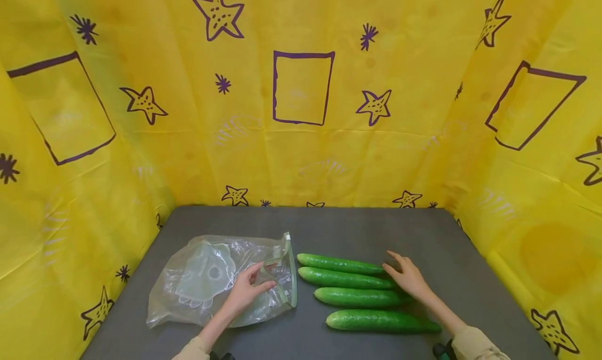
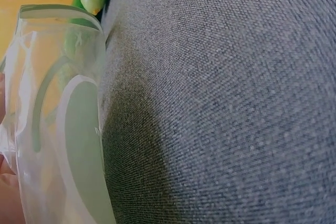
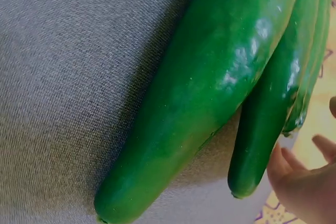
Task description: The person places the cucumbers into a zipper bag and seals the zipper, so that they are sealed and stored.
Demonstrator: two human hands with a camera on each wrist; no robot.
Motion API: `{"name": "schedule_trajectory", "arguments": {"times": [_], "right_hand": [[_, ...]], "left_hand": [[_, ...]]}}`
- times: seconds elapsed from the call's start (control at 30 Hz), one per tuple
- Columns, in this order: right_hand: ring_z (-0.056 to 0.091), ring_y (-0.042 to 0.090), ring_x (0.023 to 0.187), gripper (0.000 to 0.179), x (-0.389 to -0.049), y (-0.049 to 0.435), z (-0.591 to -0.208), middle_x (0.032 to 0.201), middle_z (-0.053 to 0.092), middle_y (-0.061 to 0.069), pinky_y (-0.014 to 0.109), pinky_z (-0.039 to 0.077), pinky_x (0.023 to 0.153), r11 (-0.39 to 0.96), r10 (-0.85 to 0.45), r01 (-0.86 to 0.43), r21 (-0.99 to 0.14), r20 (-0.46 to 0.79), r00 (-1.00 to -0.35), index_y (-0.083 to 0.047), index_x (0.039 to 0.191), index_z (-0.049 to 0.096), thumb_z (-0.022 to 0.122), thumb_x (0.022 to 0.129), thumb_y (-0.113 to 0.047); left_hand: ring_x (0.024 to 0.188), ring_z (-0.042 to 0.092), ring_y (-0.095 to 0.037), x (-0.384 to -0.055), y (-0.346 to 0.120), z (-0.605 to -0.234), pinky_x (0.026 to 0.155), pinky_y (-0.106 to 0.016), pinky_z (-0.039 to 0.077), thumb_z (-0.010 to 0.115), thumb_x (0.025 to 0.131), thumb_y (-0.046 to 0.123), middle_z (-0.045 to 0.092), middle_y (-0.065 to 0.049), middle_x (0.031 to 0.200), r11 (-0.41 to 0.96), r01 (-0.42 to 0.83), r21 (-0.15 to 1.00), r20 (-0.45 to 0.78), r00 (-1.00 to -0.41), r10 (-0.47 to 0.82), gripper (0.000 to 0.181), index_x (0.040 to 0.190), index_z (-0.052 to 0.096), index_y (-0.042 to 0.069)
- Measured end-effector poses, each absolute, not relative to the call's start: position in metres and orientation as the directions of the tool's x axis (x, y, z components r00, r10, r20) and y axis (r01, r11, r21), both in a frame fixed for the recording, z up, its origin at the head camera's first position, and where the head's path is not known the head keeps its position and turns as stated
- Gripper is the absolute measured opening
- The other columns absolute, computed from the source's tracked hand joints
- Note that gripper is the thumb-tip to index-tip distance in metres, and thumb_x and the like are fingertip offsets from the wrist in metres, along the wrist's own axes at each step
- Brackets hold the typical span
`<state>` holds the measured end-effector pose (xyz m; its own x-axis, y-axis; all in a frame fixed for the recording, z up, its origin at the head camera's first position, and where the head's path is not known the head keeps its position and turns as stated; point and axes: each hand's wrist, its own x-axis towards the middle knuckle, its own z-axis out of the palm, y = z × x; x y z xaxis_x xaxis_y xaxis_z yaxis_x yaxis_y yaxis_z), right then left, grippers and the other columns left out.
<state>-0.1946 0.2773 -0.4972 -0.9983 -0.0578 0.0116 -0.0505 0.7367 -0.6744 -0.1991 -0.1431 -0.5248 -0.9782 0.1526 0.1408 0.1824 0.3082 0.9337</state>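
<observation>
A clear zip bag [image 1: 162, 281] with a pale green printed figure lies on the left of the table, its green-edged mouth gaping toward the right. My left hand [image 1: 246, 289] is at the bag near that mouth, thumb and forefinger spread apart; in the left wrist view the plastic partly hides the fingers [image 2: 8, 192]. Several long green cucumbers lie side by side right of the bag, the nearest cucumber [image 1: 376, 321] being closest to me. Over the right ends of the farther cucumbers [image 1: 343, 264] hovers my right hand [image 1: 408, 277], fingers extended and holding nothing.
Dark grey fabric covers the table [image 1: 357, 229]. A yellow curtain [image 1: 301, 161] with drawn stars and frames stands around its back and sides.
</observation>
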Motion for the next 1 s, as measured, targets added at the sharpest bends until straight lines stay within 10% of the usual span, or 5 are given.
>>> {"name": "schedule_trajectory", "arguments": {"times": [0.53, 1.0], "right_hand": [[0.060, 0.039, 0.109, 0.050, -0.205, 0.283, -0.503, 0.131, 0.050, 0.033, 0.040, 0.055, 0.086, 0.462, -0.169, 0.059, -0.885, -0.153, -0.974, 0.005, 0.136, 0.045, 0.056, 0.096, -0.023], [0.054, 0.034, 0.117, 0.037, -0.203, 0.280, -0.508, 0.128, 0.058, 0.021, 0.035, 0.051, 0.087, 0.495, -0.082, 0.116, -0.861, -0.179, -0.980, -0.003, 0.123, 0.062, 0.063, 0.091, -0.020]], "left_hand": [[0.128, 0.044, -0.047, -0.198, -0.141, -0.524, 0.104, -0.055, 0.038, 0.077, 0.078, 0.011, 0.049, -0.029, 0.136, 0.300, 0.164, 0.940, 0.127, -0.982, 0.140, 0.058, 0.128, 0.053, -0.007], [0.127, 0.043, -0.047, -0.197, -0.139, -0.524, 0.104, -0.055, 0.039, 0.077, 0.078, 0.011, 0.048, -0.030, 0.136, 0.318, 0.154, 0.936, 0.117, -0.984, 0.131, 0.060, 0.129, 0.051, -0.009]]}}
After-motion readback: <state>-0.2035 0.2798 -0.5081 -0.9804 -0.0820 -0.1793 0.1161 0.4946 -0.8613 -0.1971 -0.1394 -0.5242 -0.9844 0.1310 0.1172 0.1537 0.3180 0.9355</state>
